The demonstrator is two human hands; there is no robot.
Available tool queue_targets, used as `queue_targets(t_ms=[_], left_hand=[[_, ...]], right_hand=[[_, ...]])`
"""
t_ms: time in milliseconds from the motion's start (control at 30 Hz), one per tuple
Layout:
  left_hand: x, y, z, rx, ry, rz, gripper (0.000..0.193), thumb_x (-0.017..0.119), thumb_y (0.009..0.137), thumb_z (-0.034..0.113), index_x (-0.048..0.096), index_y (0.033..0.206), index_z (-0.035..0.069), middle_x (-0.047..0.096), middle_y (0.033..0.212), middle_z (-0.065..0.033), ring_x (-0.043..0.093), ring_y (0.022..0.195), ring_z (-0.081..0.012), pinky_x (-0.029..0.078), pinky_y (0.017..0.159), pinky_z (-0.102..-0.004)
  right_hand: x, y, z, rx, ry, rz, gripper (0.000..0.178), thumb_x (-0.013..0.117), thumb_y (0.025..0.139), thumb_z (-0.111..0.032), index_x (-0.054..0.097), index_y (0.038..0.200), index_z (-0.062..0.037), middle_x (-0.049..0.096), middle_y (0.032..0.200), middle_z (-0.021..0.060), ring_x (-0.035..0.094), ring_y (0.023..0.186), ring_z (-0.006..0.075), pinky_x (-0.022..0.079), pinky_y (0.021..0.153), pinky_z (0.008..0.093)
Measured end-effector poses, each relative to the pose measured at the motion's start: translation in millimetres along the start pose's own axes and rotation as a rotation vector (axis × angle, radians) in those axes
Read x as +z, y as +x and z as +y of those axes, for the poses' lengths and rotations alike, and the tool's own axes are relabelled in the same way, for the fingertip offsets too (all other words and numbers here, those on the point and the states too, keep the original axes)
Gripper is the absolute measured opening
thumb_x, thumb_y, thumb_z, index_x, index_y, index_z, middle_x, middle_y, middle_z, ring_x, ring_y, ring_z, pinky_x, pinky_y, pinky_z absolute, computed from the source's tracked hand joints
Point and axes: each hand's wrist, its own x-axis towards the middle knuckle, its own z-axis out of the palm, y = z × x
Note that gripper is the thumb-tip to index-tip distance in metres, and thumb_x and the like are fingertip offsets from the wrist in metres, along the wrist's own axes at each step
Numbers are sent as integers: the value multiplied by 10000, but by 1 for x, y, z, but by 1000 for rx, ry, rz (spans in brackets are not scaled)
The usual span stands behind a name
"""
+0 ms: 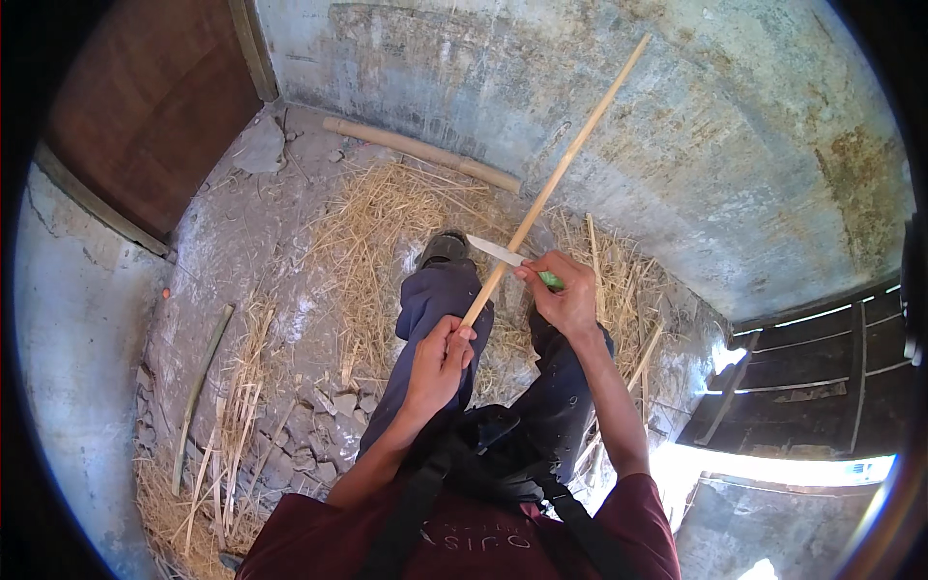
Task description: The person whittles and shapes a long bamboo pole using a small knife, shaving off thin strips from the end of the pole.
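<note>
A long, pale strip that looks like split bamboo slants from my lap up and away to the right. My left hand is closed around its near end, above my left thigh. In my right hand is a knife with a green handle, mostly covered by my fingers. Its blade lies across the strip, pointing left, a short way beyond my left hand. I cannot tell whether the edge is cutting into the strip.
Straw-like shavings cover the floor around my shoe. A thick bamboo pole lies along the stained wall. On the left are a greenish stick, thin strips and broken rubble. A brown door stands far left.
</note>
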Motion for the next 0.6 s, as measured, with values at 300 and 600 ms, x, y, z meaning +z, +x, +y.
queue_targets(t_ms=[300, 600], left_hand=[[-9, 0, 6, -12, -48, 9, 258, 535, 1161, 215, 616, 1023, 13, 519, 659, -1, 454, 595, -68, 367, 548, -290], [-1, 2, -3, 33, -80, -33, 251, 529, 1172, 229, 595, 1025, 36, 438, 690, 54, 343, 590, -25, 262, 514, -249]], right_hand=[[2, 10, 1, -92, -55, -30, 149, 882, 873, -107, 753, 874, -32, 739, 811, 110, 722, 675, 304, 539, 585, 372], [-49, 55, 81, 205, -54, 187, 104, 800, 974, -173, 771, 969, -73, 773, 855, 140, 686, 685, 207, 530, 664, 364]])
